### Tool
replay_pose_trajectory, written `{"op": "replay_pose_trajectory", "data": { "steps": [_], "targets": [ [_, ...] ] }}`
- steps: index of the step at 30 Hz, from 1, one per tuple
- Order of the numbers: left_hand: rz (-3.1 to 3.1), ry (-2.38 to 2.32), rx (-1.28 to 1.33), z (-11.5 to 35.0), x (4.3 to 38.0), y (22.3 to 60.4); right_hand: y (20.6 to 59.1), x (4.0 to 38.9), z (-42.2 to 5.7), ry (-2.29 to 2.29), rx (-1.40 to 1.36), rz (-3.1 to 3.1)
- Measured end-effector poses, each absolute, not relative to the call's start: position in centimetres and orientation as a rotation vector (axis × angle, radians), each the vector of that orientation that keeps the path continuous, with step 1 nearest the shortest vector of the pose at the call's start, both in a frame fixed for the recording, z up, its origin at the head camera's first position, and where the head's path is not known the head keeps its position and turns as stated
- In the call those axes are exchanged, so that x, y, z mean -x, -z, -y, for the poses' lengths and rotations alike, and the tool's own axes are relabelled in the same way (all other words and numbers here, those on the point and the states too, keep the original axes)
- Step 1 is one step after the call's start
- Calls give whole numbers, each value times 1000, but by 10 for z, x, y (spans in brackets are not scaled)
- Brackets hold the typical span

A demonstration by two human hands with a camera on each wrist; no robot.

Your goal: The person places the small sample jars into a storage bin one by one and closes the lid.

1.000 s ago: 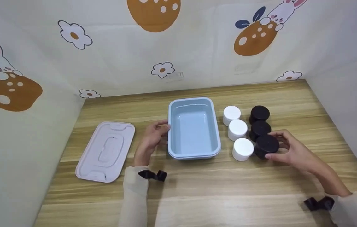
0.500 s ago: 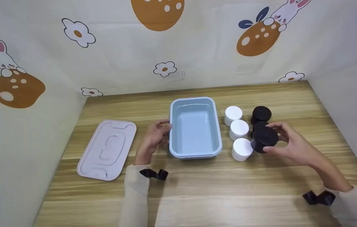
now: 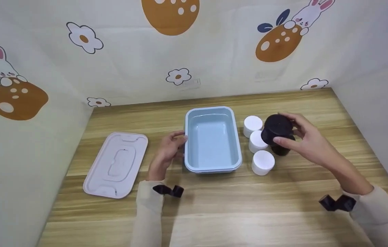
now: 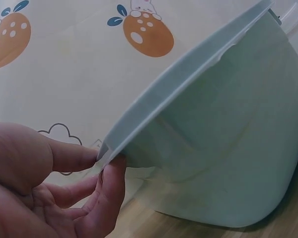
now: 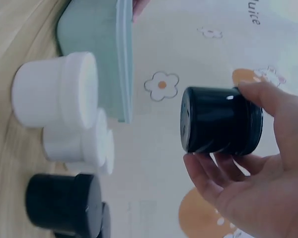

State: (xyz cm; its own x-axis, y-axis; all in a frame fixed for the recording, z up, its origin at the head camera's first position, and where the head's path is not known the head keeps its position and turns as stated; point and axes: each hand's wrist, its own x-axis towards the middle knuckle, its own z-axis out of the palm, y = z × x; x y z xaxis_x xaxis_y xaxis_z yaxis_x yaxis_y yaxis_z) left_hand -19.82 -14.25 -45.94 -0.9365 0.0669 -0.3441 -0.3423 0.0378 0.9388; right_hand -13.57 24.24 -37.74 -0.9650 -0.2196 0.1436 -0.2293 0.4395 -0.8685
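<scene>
A light blue plastic bin [image 3: 213,140] stands on the table, its inside bare. My left hand [image 3: 169,151] pinches its left rim; in the left wrist view the thumb presses the rim's top and the curled fingers [image 4: 111,193] sit beneath. My right hand [image 3: 305,137] grips a black lidded jar [image 3: 277,128] between thumb and fingers, held in the air. The right wrist view shows this black jar [image 5: 218,121] well away from the tabletop. Below it stand two more black jars [image 5: 62,203], mostly hidden in the head view. Three white lidded jars [image 3: 263,162] line up right of the bin.
A pale pinkish lid [image 3: 116,164] lies flat on the wooden table [image 3: 235,212], left of my left hand. Patterned cloth walls [image 3: 214,58] with rabbits and flowers enclose the table at the back and both sides.
My right hand has lifted the nearest black jar off the table and carried it up, back and slightly left, over the other jars. The left hand stays at the bin's rim.
</scene>
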Motion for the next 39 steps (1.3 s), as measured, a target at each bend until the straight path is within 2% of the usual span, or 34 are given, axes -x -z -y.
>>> {"op": "replay_pose_trajectory", "data": {
  "steps": [15, 24, 39],
  "targets": [
    [-2007, -1982, 267, 141, 200, 460, 356, 181, -193, -1769, -422, 2701],
    [-1989, -2012, 259, 143, 201, 461, 361, 203, -159, -2086, -327, 2605],
    [-1971, -1985, 268, 144, 199, 464, 372, 233, -124, -2076, -262, 2702]
  ]
}}
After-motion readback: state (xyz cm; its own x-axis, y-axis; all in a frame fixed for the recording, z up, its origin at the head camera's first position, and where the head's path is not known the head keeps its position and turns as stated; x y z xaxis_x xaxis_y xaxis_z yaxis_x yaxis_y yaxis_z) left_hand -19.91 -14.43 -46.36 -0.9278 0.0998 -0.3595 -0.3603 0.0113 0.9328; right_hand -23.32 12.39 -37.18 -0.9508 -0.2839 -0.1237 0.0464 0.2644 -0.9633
